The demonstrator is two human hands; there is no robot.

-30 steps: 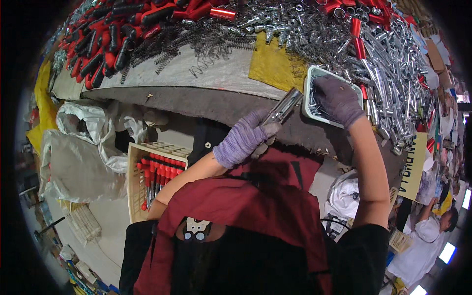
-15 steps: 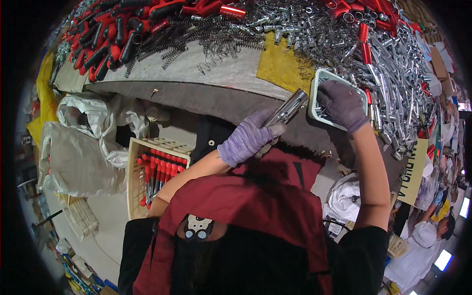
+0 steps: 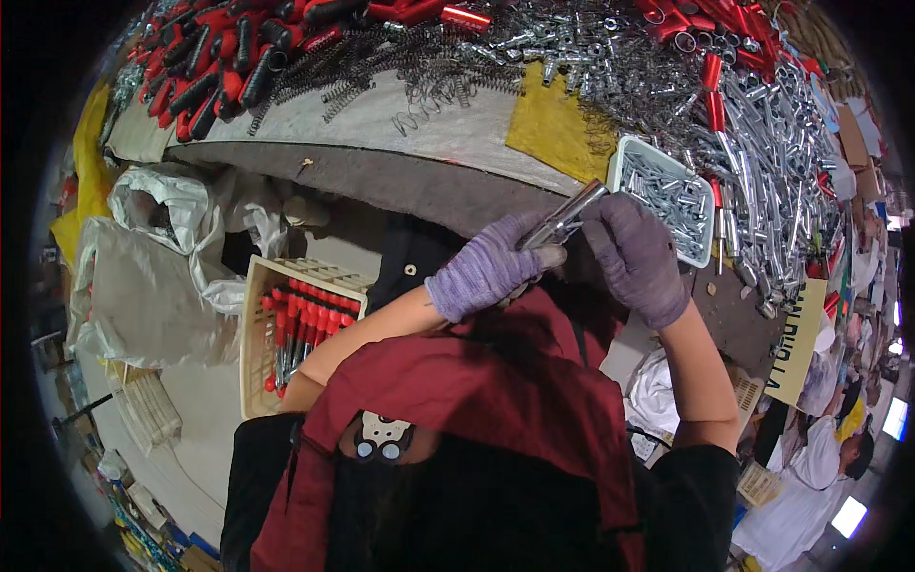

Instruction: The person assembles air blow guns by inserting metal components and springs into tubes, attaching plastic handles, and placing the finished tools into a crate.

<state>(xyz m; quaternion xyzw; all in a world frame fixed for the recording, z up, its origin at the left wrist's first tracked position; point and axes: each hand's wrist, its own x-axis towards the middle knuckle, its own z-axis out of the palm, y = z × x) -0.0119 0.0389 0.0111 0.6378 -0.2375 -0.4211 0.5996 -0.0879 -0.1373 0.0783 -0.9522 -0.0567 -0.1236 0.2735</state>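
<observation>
Shifted: right hand point(image 3: 637, 255), off the white plastic tray of metal pins point(image 3: 665, 196), joins left hand point(image 3: 488, 267); both grip shiny metal tube point(image 3: 564, 219) over the bench edge. Assembly step, seemingly; next calls for alignment.

1. The bench point(image 3: 400, 181) curves across the upper frame.
2. Red-handled tools point(image 3: 219, 67) lie upper left, wire springs point(image 3: 400, 71) at centre.
3. A yellow cloth point(image 3: 553, 129), white tray point(image 3: 667, 195) and metal parts point(image 3: 762, 162) sit upper right.

metal tube point(image 3: 564, 221) lower end hidden inside the hands point(image 3: 562, 262), red handles point(image 3: 229, 67) cut off at top edge
</observation>
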